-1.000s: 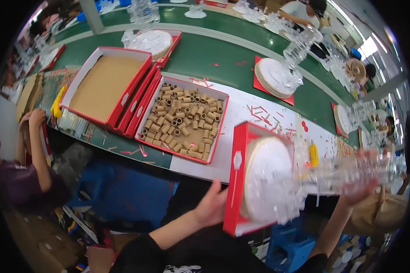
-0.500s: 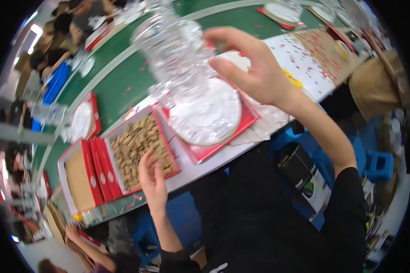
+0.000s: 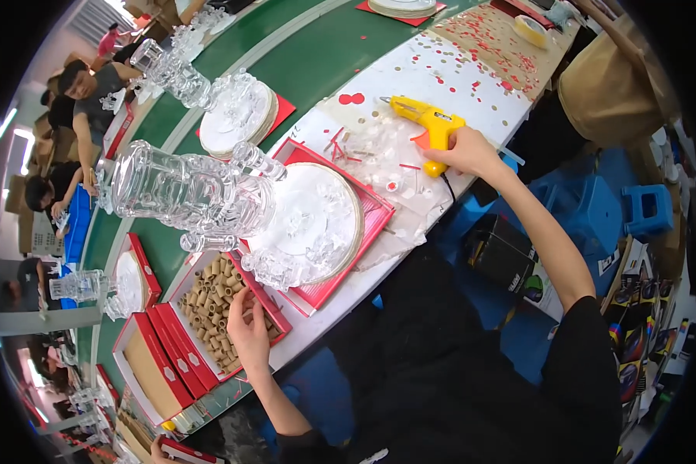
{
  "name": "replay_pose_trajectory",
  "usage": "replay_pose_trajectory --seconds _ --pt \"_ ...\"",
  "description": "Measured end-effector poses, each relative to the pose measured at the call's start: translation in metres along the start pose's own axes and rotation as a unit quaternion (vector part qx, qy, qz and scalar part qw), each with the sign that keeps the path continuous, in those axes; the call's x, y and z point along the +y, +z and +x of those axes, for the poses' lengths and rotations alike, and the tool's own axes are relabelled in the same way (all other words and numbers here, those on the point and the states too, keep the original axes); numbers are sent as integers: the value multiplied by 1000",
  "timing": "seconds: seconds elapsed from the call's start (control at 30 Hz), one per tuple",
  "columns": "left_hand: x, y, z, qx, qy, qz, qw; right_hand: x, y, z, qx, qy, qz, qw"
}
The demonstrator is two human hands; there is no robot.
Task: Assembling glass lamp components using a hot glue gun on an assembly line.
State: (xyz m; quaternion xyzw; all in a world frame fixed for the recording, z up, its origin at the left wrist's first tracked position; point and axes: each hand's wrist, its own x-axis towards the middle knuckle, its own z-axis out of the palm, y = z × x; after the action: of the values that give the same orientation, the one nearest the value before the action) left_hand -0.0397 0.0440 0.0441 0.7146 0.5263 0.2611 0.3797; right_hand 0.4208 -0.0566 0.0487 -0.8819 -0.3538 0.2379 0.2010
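Observation:
My right hand [image 3: 469, 155] is closed around the grip of a yellow hot glue gun [image 3: 425, 116], whose nozzle points left over the white work surface. My left hand [image 3: 249, 340] reaches into the near side of a red-edged box of short brown cardboard tubes [image 3: 209, 313]. Its fingers are bent together among the tubes, and what they pinch is hidden. Between the hands, a clear ornamental assembly with a tall ribbed column [image 3: 185, 189] rises from a round white base [image 3: 317, 213]. That base rests on a red box lid [image 3: 375, 220].
Left of the tubes stand red boxes [image 3: 179, 348] and an open box [image 3: 143, 363]. Clear plastic and red scraps [image 3: 371, 158] litter the surface near the glue gun. More clear assemblies [image 3: 240, 108] stand along the green conveyor [image 3: 317, 66]. Co-workers sit across it; blue stools [image 3: 646, 209] stand at right.
My right hand has gone from beside the clear column to the glue gun at right and taken hold of it. My left hand's fingers have bent together at the tubes. The whole view has shifted.

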Motion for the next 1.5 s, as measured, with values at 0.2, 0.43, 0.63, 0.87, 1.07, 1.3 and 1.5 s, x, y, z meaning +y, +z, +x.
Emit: replay_pose_trajectory --seconds 0.2,0.43,0.63,0.87,1.07,1.3,1.5 --pt "-8 -3 -3 17 -26 -103 994 33 -3 23 -153 52 288 944" --pt "49 10 -49 109 27 -234 966 3 28 -78 36 -139 451 881" --pt "65 27 -50 -36 95 -255 962 -13 22 -127 -103 -131 479 862" --pt "80 38 -45 -26 90 -412 906 -43 17 -170 -244 -183 514 802" --pt "77 44 -42 -23 86 -511 855 -31 25 -177 -340 -175 521 763" --pt "74 43 -46 0 72 -459 885 -64 38 -180 -366 -164 576 713" --pt "75 40 -46 -25 66 -466 882 -43 42 -179 -393 -250 514 720"
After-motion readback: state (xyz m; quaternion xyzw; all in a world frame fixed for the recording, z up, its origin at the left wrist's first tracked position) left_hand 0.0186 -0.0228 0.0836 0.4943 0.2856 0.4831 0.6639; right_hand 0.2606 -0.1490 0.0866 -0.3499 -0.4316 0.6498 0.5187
